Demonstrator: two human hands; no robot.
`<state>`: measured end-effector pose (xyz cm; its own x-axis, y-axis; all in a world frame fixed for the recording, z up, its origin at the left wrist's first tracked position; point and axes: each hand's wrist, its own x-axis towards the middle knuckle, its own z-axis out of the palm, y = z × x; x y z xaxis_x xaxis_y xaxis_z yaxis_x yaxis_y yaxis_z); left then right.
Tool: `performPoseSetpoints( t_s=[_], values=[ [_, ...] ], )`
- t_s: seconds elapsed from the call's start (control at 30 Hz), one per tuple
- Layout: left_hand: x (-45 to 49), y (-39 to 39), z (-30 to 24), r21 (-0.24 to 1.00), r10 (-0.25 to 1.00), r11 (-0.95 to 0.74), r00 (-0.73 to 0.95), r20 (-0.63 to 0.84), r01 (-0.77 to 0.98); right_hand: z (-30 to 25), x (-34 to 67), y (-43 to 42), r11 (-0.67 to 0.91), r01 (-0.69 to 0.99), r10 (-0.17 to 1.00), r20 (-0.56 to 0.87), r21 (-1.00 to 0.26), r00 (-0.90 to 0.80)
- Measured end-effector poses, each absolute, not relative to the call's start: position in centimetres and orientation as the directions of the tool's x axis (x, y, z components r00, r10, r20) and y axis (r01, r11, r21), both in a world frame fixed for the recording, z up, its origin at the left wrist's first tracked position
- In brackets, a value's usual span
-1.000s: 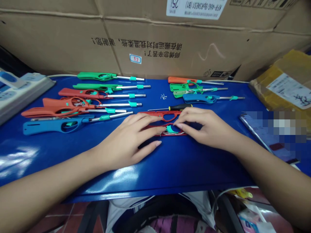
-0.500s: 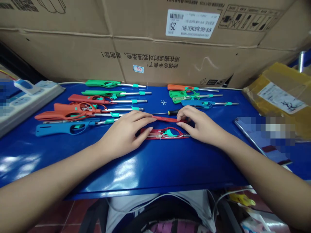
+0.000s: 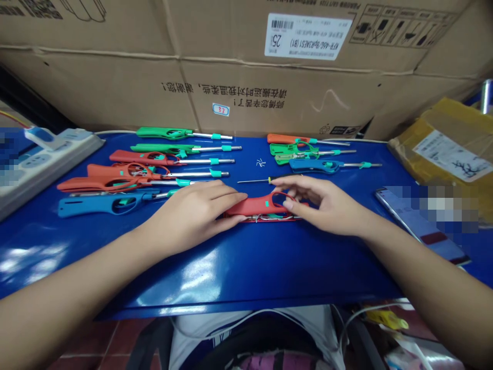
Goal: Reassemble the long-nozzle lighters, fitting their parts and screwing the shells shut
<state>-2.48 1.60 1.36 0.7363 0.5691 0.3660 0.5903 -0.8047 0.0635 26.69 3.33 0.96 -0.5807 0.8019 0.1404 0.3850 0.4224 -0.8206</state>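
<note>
One large cardboard box (image 3: 119, 95), its print upside down, stands along the back of the blue desk (image 3: 239, 280). On the right sits a yellow-taped parcel (image 3: 431, 154), on the left a white power strip (image 3: 57, 162). Green, red and blue lighters (image 3: 87, 204) lie in a column at left; three more, orange, green and blue (image 3: 314, 165), lie at right. A phone (image 3: 421, 223) lies near the parcel. The left hand (image 3: 198, 210) grips the left end of a red cover (image 3: 250, 206), fingers and thumb close together; the right hand (image 3: 323, 203) pinches its right end. It is held tilted over a red lower half (image 3: 267, 221) with white wires; whether they touch I cannot tell. Behind are a screwdriver (image 3: 254, 181), partly hidden by the right hand, and small pale bits (image 3: 261, 163).
</note>
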Motion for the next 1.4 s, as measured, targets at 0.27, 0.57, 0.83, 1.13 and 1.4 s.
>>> performPoseSetpoints(
  t_s=[0.27,0.57,0.83,1.13,1.4],
  values=[
    [-2.6,1.6,1.5,0.046,0.578,-0.806,0.768,0.275,0.59,0.3,26.6,3.3,0.712,0.447,0.639,0.233,-0.542,-0.733],
    [-2.5,1.5,1.4,0.129,0.65,-0.76,0.738,0.181,0.637,-0.5,26.4,3.7,0.742,0.464,0.622,0.24,-0.484,-0.745],
    [-2.5,1.5,1.5,0.295,0.689,-0.714,0.712,0.135,0.635,-0.5,26.2,3.4,0.72,0.472,0.637,0.214,-0.508,-0.741],
    [-2.3,1.4,1.6,0.43,0.737,-0.654,0.652,0.178,0.622,-0.4,26.2,3.4,0.727,0.492,0.637,0.205,-0.479,-0.743],
    [-2.1,1.3,1.5,0.459,0.756,-0.631,0.63,0.179,0.626,-0.4,26.2,3.3,0.734,0.498,0.634,0.202,-0.461,-0.747]
  ],
)
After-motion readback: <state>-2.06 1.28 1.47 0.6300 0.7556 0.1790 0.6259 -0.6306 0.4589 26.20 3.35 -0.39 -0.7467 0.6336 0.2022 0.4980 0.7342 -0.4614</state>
